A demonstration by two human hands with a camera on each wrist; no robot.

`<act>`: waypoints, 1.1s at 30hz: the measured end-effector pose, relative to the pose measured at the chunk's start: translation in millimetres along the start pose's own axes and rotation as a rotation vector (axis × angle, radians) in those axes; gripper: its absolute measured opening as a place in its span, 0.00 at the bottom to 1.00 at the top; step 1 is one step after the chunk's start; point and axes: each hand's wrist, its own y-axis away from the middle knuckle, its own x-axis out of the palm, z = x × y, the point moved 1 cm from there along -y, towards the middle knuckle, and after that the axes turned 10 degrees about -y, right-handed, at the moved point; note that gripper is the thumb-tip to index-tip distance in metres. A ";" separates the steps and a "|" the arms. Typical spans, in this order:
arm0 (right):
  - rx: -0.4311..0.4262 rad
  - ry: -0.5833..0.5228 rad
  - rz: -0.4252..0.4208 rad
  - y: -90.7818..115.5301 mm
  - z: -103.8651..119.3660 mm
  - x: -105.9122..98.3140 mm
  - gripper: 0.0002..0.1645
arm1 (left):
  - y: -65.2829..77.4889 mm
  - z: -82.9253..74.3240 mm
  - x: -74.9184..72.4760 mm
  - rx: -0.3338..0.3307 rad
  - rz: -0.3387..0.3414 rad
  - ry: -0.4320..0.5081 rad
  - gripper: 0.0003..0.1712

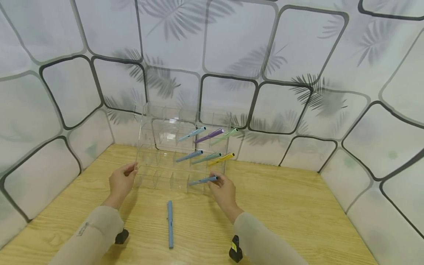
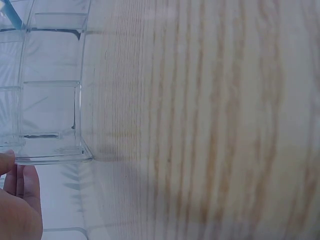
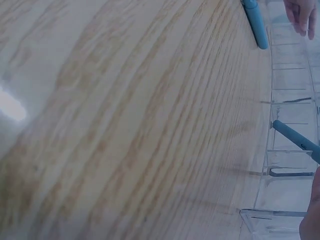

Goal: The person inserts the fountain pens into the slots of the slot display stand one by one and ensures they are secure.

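A clear acrylic pen rack [image 1: 162, 163] with tiers of small compartments stands on the table. At its left side, my left hand [image 1: 122, 180] pinches the side panel; the left wrist view shows this hand [image 2: 21, 197] at the clear edge. My right hand [image 1: 224, 191] holds the capped end of a blue pen [image 1: 200, 181], which slants into a lower-tier compartment. In the right wrist view that pen [image 3: 295, 136] rests in the rack, its upper end partly hidden by the hand [image 3: 311, 215]. Another blue pen [image 1: 170, 224] lies on the table in front of the rack.
Higher up, the rack holds a light blue pen [image 1: 192, 134], a purple pen [image 1: 209, 135], a light green pen [image 1: 225, 136], a blue pen [image 1: 189, 156], a green pen [image 1: 206, 158] and a yellow pen [image 1: 222, 159]. Patterned cloth walls [image 1: 232, 99] surround the wooden table [image 1: 281, 206].
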 end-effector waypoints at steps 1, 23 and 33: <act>-0.001 0.017 -0.005 0.5 -0.2 -0.7 0.19 | 0.0 0.2 0.1 0.000 0.000 0.000 0.16; -0.115 0.161 0.067 -2.2 2.4 -7.8 0.12 | 0.0 -0.9 -0.1 -0.005 0.001 0.015 0.15; -0.071 0.115 0.074 -0.8 2.5 -10.7 0.18 | -0.4 -0.1 0.8 0.008 -0.013 0.013 0.15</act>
